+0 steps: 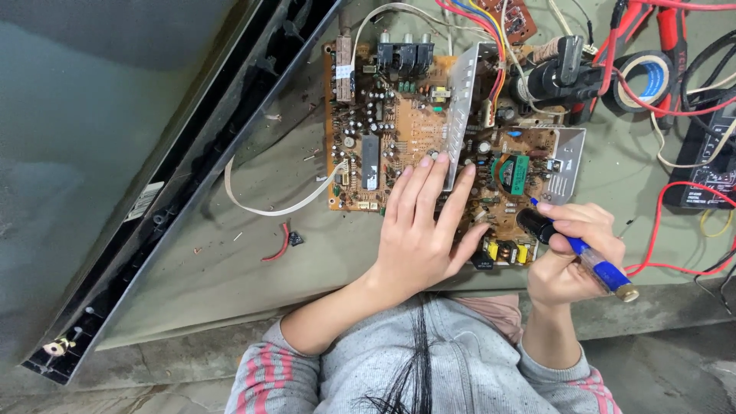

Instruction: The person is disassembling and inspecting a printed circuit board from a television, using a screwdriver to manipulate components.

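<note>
Left hand (pixel 418 230) lies flat, fingers spread wide, pinning the brown component-crowded circuit board (pixel 399 138) to the grey-green table (pixel 230 261). Right hand (pixel 571 253) pinches 1 blue-handled clear-shafted screwdriver (pixel 590 261) pen-style (tip at board's near edge), for fine control.

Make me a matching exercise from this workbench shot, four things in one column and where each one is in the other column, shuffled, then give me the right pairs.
Things:
1. circuit board
2. roll of tape
3. blue-handled tool
4. short red wire piece

Places:
A. held in the right hand
B. lying alone on the mat, left of the board
C. under the left hand
D. top right, among red leads

Pairs: 1-C, 2-D, 3-A, 4-B
</note>
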